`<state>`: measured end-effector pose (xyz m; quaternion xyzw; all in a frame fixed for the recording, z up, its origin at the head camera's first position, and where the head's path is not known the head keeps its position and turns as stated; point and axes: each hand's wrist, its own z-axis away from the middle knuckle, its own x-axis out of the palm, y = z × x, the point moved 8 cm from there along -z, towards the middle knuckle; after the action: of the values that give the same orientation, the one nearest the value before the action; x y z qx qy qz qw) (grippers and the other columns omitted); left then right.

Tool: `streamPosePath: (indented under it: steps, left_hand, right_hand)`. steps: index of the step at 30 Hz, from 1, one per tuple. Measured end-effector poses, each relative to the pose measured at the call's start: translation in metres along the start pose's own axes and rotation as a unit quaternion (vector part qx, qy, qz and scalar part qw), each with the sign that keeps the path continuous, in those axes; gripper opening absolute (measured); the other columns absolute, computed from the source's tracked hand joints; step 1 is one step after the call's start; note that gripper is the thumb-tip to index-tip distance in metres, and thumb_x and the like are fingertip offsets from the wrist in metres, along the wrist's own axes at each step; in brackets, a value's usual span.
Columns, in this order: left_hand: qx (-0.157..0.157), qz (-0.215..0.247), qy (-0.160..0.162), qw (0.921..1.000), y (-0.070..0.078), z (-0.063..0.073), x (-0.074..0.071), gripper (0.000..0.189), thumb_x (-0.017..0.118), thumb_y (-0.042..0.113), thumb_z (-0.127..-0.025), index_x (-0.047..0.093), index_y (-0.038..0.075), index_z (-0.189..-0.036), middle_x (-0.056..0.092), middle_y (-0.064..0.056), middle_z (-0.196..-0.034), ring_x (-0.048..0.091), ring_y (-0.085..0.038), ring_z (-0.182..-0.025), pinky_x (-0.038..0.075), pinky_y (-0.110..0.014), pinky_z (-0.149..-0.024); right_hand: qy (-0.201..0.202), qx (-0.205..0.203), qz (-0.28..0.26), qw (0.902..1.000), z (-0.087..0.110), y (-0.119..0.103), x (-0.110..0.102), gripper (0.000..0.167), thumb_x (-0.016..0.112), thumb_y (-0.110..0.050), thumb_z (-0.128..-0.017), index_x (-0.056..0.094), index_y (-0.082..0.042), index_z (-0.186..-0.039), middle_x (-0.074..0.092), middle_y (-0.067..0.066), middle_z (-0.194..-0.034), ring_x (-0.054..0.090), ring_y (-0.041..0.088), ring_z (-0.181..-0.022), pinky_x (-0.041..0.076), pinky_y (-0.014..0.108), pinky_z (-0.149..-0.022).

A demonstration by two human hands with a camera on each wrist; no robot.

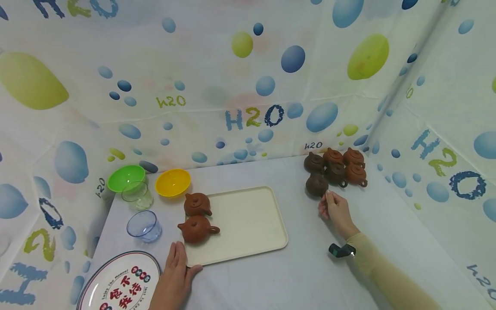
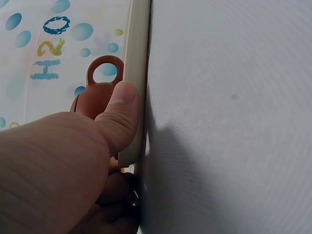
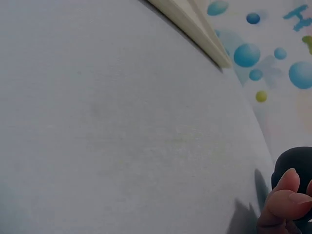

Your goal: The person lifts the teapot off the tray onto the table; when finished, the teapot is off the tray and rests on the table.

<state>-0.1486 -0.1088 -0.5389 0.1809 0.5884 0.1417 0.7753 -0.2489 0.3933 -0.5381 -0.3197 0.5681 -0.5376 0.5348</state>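
My right hand (image 1: 338,211) pinches the near side of a dark brown teapot (image 1: 316,185), at the front of a cluster of small clay teapots; its handle is hidden by the fingers. In the right wrist view the dark teapot (image 3: 291,160) shows behind the fingertips. At the near left corner of a cream tray (image 1: 248,224), my left hand (image 1: 173,275) lies with straight fingers along the side and the thumb (image 2: 124,97) on the front rim. Two reddish-brown teapots, one at the back (image 1: 196,204) and one nearer (image 1: 196,229), stand on the tray's left end.
Several brown teapots (image 1: 335,173) stand close together at the back right. Left of the tray are a green bowl (image 1: 124,174), a yellow bowl (image 1: 173,183), a clear glass (image 1: 142,201), a bluish glass (image 1: 144,227) and a white printed plate (image 1: 104,275). Patterned cloth walls (image 1: 209,86) enclose the table.
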Motion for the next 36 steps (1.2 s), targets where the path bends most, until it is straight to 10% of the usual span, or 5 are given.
streamPosePath:
  steps: [21,36]
  left_hand:
    - [0.008,-0.007,0.01,0.9999,0.001,0.001,-0.003,0.094,0.068,0.036,-0.106,0.015,-0.018,-0.162,0.019,-0.039,-0.17,0.018,-0.055,-0.161,0.035,-0.067,-0.124]
    - [0.005,0.007,0.001,1.0,0.0,0.0,-0.001,0.096,0.066,0.038,-0.106,0.014,-0.019,-0.162,0.017,-0.039,-0.17,0.017,-0.056,-0.161,0.033,-0.068,-0.125]
  right_hand:
    - [0.027,0.072,0.041,0.9962,-0.025,0.005,-0.016,0.056,0.041,-0.053,-0.114,0.063,-0.002,-0.117,0.066,-0.011,-0.079,0.055,0.003,-0.06,0.047,0.021,-0.052]
    - [-0.067,0.125,-0.068,0.9876,-0.023,0.01,-0.017,0.055,0.043,-0.051,-0.115,0.053,-0.002,-0.139,0.07,-0.006,-0.096,0.06,0.006,-0.073,0.048,0.019,-0.059]
